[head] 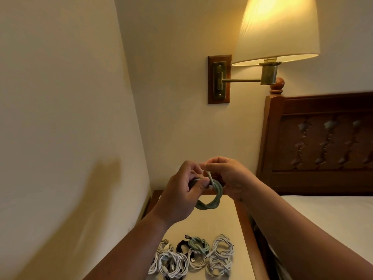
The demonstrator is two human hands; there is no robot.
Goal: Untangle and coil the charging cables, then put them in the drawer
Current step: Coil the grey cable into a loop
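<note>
Both forearms reach forward and meet in mid-air above the desk (212,219). The left hand (181,190) is turned palm inward, its fingers and thumb curled round one side of a green cable (214,201). The right hand (228,178) is arched over the top, its fingertips pinching the cable's pale end, which stands up between the two hands. The green cable is matte and round, wound into a small ring of several loops that hangs below the fingers, clear of the desk top.

On the near part of the smooth tan desk top, which has a wooden rim, lies a cluster of coiled cables (191,255): one pale green, one black, and at least five white. The exact number of white ones is hard to tell, as the coils overlap.

One wall lamp (276,29) with a pleated fabric shade and a brass arm glows beside a carved dark wooden headboard (323,142).
</note>
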